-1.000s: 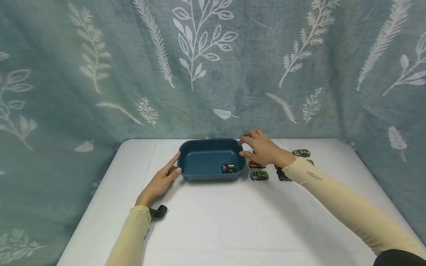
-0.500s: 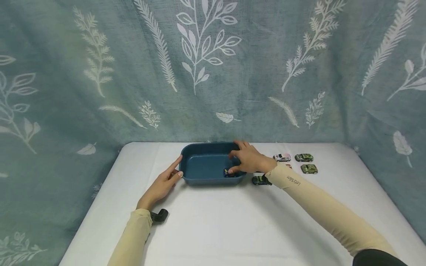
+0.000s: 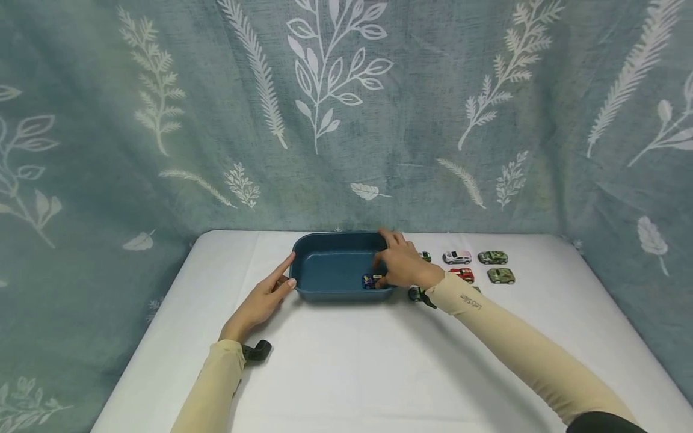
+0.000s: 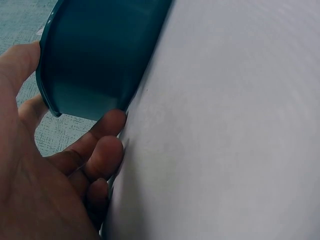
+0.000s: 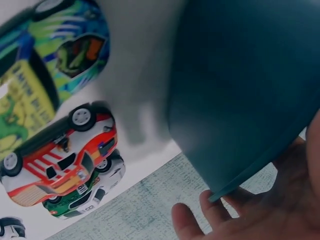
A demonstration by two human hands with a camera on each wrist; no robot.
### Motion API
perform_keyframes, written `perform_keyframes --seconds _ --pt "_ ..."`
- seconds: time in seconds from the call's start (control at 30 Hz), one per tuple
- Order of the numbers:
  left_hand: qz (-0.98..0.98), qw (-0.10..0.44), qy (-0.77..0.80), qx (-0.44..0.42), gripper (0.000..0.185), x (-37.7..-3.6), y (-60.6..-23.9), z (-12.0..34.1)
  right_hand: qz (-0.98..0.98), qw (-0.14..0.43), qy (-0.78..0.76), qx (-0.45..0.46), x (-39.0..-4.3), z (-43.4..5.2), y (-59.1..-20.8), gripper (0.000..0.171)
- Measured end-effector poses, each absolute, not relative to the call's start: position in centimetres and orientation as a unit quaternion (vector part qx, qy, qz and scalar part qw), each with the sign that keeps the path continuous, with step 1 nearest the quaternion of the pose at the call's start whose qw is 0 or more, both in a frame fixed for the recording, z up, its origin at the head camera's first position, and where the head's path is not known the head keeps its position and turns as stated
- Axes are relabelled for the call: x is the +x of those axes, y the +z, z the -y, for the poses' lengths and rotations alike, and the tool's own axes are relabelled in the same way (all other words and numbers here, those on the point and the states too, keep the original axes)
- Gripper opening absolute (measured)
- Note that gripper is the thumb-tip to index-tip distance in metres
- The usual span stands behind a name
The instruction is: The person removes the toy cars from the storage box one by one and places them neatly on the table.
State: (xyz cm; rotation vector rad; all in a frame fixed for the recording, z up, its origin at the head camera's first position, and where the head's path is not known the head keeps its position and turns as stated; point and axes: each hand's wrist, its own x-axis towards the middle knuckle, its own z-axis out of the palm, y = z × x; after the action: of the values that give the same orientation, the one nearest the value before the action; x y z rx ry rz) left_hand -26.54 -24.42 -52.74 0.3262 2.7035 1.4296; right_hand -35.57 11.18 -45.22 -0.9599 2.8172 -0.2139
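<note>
The right hand (image 3: 403, 264) has come down over the right end of the teal tray (image 3: 325, 246) since half a second ago, and in the head view its curled fingers now pinch the small blue toy car (image 3: 370, 280) that sits on the tray floor near the right wall; I judge the car is either just being set down or just being gripped, and the frames do not settle which. The left hand (image 3: 265, 297) has stayed put, fingers straight and relaxed, its tips touching the tray's left end. More toy cars stand on the white surface (image 3: 346, 361) to the right: a white one (image 3: 457, 257), a red one (image 3: 462, 275) and two green ones (image 3: 492, 257), with another partly hidden under the right wrist. In the left wrist view the loose fingers (image 4: 100, 150) lie against the tray's lower rim (image 4: 90, 60), holding nothing. In the right wrist view the tray's outer wall (image 5: 245, 90) fills the frame, fingertips (image 5: 200, 220) showing past its rim, and a red-and-white car (image 5: 60, 160) lies just beside a green-and-blue one (image 5: 55, 55).
</note>
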Motion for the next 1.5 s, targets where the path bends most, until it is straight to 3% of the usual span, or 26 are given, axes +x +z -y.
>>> perform_keyframes --seconds 0.5,1.13,1.5 --pt "-0.875 0.029 0.472 0.109 0.063 -26.6 -52.9 24.5 -0.939 0.055 -0.043 -0.337 -34.9 -10.7 -45.2 0.023" --pt "-0.880 0.033 0.462 0.107 0.064 -26.3 -52.5 24.2 -0.916 -0.067 -0.069 -0.389 -33.9 -11.3 -43.8 0.021" --pt "-0.875 0.029 0.470 0.108 0.064 -26.3 -52.6 24.2 -0.906 -0.127 -0.036 -0.401 -33.1 -14.0 -41.4 0.021"
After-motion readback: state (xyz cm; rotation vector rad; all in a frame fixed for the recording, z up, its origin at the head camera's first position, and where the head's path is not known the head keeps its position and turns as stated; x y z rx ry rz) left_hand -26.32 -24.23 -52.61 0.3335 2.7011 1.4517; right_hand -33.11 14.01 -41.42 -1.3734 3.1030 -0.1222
